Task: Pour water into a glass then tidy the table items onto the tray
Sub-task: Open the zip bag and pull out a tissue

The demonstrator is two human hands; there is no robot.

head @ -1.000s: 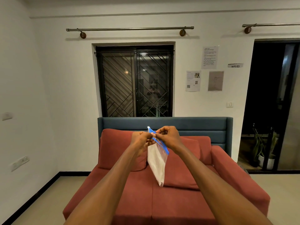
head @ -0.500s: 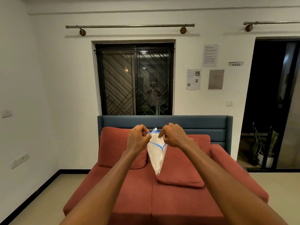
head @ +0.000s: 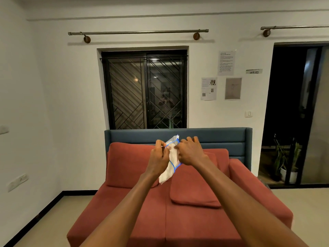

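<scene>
Zip bag [head: 170, 157] is now open at the mouth. A second ago the blue zip strip ran as one closed line between the two hands; half a second ago it had started to split; now the two blue edges bow apart into a loop, one edge up by the knuckles, the other curving down under the right hand [head: 189, 152].

Left hand [head: 159, 156]: fingers curled, clamped on the left lip of the bag. Right hand: thumb and forefinger pinch the right lip, the other fingers fanned up and loose. Both hands are touching the bag and pulling outward.

Position, all relative to the red sofa [head: 178, 220]: the bag hangs in the air in front of the sofa's back cushions, about mid-width, well above the seat. Its lower end dangles free below the left hand and touches nothing. Something pale is inside; I can't tell what.

Camera has also tilted down a little, so more of the sofa seat shows.

What that means for the task: my read is this is prep, not the task proper. No glass, water container, tray or desk is in view, so pouring hasn't started and there is nothing to tidy yet. Likely next step is getting the contents out of the bag, or setting it down and turning to wherever the desk is.

Risk: the pull is lopsided, so the bag could slip out of the right-hand pinch.
</scene>
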